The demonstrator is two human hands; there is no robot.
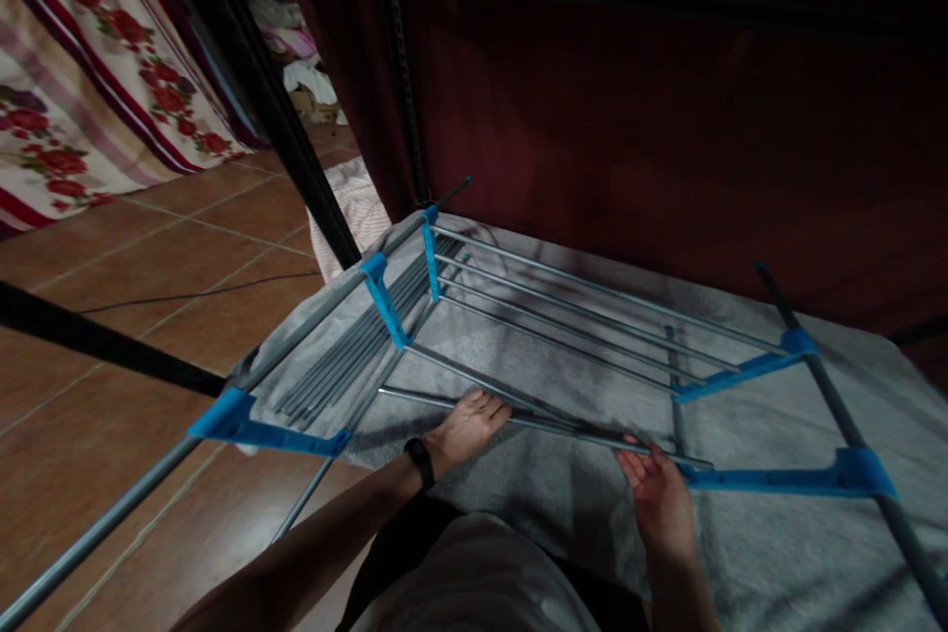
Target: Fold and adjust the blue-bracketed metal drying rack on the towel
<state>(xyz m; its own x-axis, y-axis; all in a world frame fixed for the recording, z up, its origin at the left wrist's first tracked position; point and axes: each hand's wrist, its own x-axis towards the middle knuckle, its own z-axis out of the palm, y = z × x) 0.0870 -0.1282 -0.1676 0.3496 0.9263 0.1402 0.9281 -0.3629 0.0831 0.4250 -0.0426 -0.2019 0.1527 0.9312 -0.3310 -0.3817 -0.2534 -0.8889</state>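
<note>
While working just right of a bundle of grey rods [352, 346], gripping a thin metal rod [537, 424] with the left hand [466, 430], curling the fingers over its top. Holding it above the grey blanket [800, 553], across the near side of the rack [589, 281]; probably handling as light, stiff and smooth, perhaps slippery, and suiting a hold near each end. Pointing its long axis from left to right, slanting with the right end nearer. Grasping it near that end with the right hand [659, 494], cupping fingertips underneath, just beside the right blue bracket [792, 482].
</note>
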